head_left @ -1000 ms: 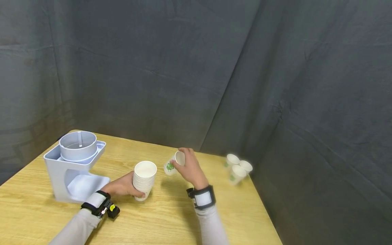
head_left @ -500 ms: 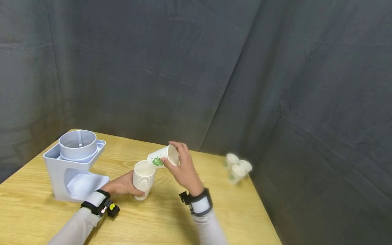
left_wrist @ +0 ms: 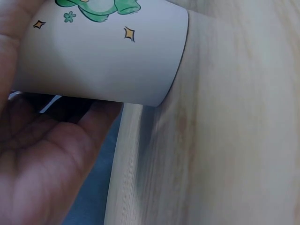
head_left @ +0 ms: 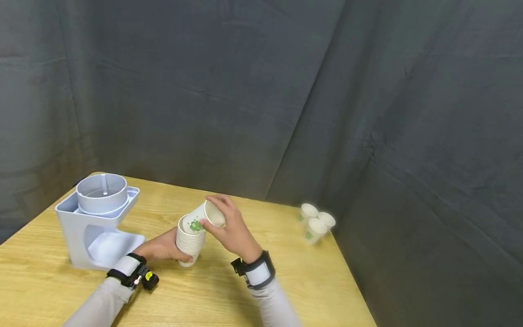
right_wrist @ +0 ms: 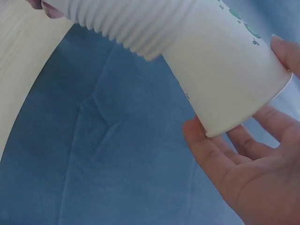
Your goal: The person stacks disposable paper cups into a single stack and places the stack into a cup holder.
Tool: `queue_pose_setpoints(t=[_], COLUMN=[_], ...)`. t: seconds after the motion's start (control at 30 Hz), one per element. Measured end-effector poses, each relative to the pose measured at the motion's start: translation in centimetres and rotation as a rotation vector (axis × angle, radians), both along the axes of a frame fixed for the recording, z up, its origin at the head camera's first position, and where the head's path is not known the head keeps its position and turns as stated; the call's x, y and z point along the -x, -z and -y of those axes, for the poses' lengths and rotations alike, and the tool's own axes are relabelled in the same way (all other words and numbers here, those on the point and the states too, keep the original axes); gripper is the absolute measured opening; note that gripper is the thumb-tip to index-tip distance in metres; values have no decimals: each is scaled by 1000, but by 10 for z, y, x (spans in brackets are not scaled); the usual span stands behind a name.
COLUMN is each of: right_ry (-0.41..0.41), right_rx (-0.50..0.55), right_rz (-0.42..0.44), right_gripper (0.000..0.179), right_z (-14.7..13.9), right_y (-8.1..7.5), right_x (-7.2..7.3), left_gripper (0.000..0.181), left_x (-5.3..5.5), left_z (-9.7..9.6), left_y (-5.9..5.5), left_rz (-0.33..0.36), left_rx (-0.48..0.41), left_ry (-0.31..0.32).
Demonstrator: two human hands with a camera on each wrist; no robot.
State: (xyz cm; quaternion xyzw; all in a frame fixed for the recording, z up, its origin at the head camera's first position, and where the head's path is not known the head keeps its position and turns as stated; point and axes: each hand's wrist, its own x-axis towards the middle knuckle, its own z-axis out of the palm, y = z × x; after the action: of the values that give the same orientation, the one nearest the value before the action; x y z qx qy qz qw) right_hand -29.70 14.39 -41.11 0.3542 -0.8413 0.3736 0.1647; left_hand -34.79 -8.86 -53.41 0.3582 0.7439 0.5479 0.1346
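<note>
My left hand grips a stack of nested white paper cups around its lower part, on the table. In the left wrist view the bottom cup's wall shows green cartoon print and small stars. My right hand holds a single paper cup near its rim, between thumb and fingers. That cup is tilted, its mouth toward the right, and its base is partly inside the top of the stack. From the right wrist, the single cup meets the stack's ridged rims at an angle.
A pale plastic stand with a round open holder on top is left of my left hand. Three paper cups stand together, blurred, near the wooden table's right edge. Dark cloth hangs behind the table.
My right hand has brought the single cup leftward, and its base has gone from apart to inside the stack's mouth. The left hand and stack have stayed nearly still.
</note>
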Motion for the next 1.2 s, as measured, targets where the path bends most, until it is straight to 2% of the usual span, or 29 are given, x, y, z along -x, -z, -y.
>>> queue_pose_setpoints(t=[0.33, 0.47, 0.7, 0.87, 1.2], right_ry=[-58, -82, -103, -100, -110], right_rx=[-120, -165, -229, -302, -268], right_rz=[-88, -70, 20, 3, 32], right_gripper=[62, 63, 60, 58, 60], right_z=[15, 19, 26, 29, 29], right_y=[11, 17, 33, 41, 44], right_x=[1, 3, 8, 10, 14], left_gripper=[71, 74, 80, 77, 79], left_x=[0, 1, -1, 0, -1], left_z=[0, 0, -1, -1, -1], left_y=[-1, -1, -2, -2, -2], left_rz=[-9, -23, -23, -18, -13], left_rx=[6, 18, 35, 17, 19], left_ry=[15, 5, -12, 8, 2])
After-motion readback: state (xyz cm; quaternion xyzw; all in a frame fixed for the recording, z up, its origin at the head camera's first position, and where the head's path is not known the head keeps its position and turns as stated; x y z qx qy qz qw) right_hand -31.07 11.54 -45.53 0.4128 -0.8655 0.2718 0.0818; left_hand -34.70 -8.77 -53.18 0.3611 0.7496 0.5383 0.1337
